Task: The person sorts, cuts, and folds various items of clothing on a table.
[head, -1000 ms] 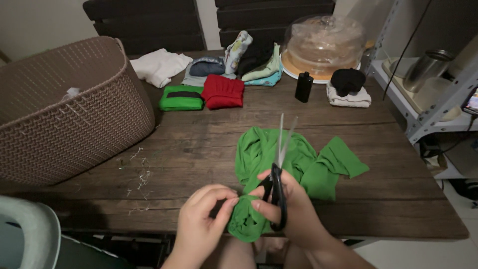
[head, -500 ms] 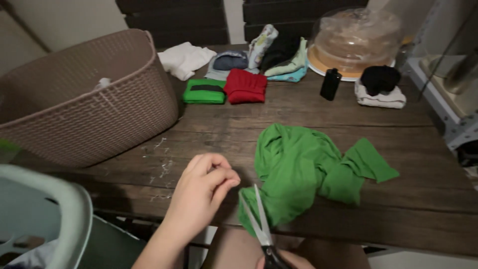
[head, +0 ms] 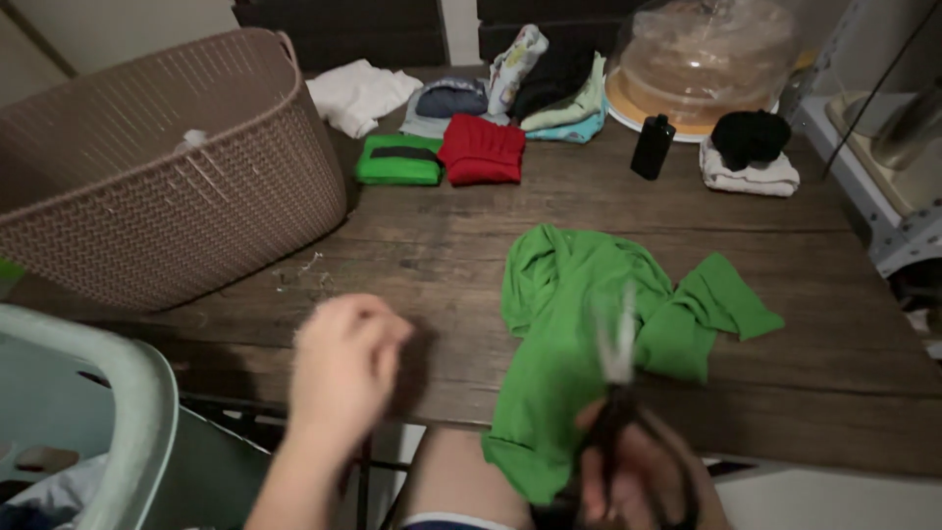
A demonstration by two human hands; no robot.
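Observation:
A crumpled green garment [head: 589,324] lies on the dark wooden table [head: 442,245] and hangs over its near edge. My right hand [head: 638,471] is low at the front, blurred, gripping black-handled scissors [head: 616,393] whose blades point up over the green cloth. My left hand [head: 343,363] hovers blurred over the table's front edge, left of the garment, fingers loosely curled; nothing visible shows in it.
A large brown woven basket [head: 167,177] stands at the left. Folded clothes [head: 442,157] in green, red and white sit at the back, beside a domed cake cover [head: 702,59], a small black bottle [head: 651,147] and a black-and-white bundle [head: 751,152]. A pale plastic bin [head: 108,412] is near left.
My left hand let go of the garment's hem and drew left and down. My right hand with the scissors dropped, then swung right over the cloth. The view shifted left.

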